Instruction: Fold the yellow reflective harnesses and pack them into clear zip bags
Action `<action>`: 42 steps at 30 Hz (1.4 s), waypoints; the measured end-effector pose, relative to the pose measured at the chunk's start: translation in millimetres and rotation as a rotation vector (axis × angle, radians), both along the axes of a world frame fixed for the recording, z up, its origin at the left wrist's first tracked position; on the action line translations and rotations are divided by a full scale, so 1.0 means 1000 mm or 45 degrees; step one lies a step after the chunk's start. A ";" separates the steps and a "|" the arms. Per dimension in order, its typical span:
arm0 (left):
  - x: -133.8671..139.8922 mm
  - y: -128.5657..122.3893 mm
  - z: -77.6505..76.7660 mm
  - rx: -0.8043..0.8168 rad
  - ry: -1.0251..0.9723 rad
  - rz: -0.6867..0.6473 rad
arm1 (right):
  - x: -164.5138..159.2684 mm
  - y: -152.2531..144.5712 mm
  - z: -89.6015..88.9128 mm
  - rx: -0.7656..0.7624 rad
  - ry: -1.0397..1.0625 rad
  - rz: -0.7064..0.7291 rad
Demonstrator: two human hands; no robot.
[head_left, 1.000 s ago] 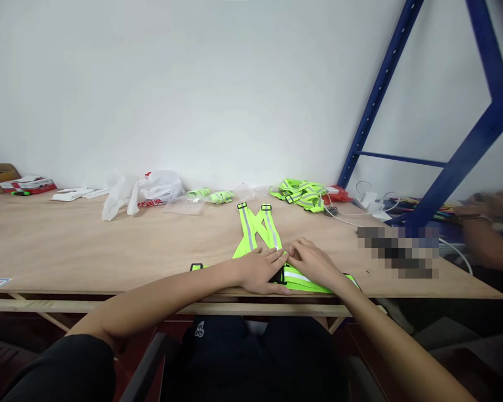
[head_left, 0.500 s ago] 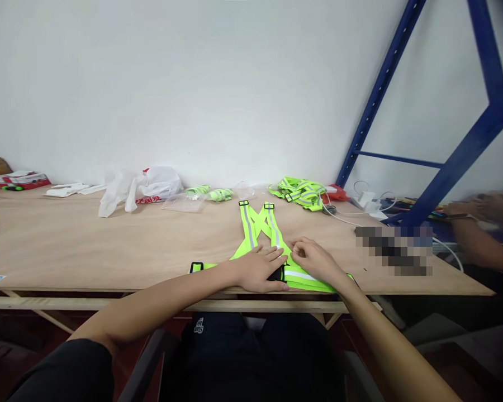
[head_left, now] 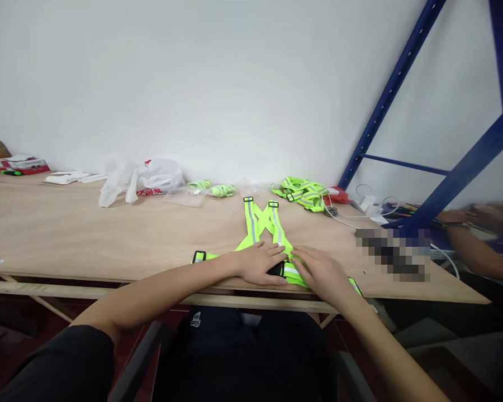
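Note:
A neon yellow reflective vest (head_left: 252,222) made of straps lies flat at the table's front edge, its two shoulder straps crossing in an X toward the wall. My left hand (head_left: 260,264) rests flat across its waist strap, fingers spread to the right, beside a black buckle (head_left: 278,269) that it partly covers. On the right part of the same strap lies my right hand (head_left: 321,272), fingers stretched out and slightly bent. Black slider buckles (head_left: 273,205) sit at the strap tops. The middle of the waist strap is hidden under my hands.
Behind the vest lie a heap of similar neon straps (head_left: 304,192), folded bundles (head_left: 222,191) in clear plastic, and white bags (head_left: 161,176). A blue metal rack (head_left: 385,103) and white cables (head_left: 371,209) stand right. Another person's arm (head_left: 478,245) shows at far right.
My right hand has opened from a loosely curled shape and now lies lower, over the waist strap. My left hand stays flat on the vest. The view has tilted slightly.

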State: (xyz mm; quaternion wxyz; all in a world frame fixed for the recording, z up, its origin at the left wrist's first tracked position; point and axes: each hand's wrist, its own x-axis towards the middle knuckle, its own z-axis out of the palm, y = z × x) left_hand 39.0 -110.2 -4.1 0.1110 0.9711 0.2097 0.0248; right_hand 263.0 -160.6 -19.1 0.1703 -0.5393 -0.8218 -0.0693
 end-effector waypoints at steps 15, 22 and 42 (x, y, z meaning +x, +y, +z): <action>-0.003 0.007 0.001 -0.027 0.033 0.011 | 0.018 0.003 -0.008 -0.158 0.031 0.246; 0.003 0.005 -0.001 0.066 0.065 -0.002 | 0.006 -0.011 -0.009 0.441 -0.093 0.222; -0.169 -0.052 0.007 -0.035 -0.567 0.624 | -0.091 -0.044 -0.010 0.381 -0.033 0.360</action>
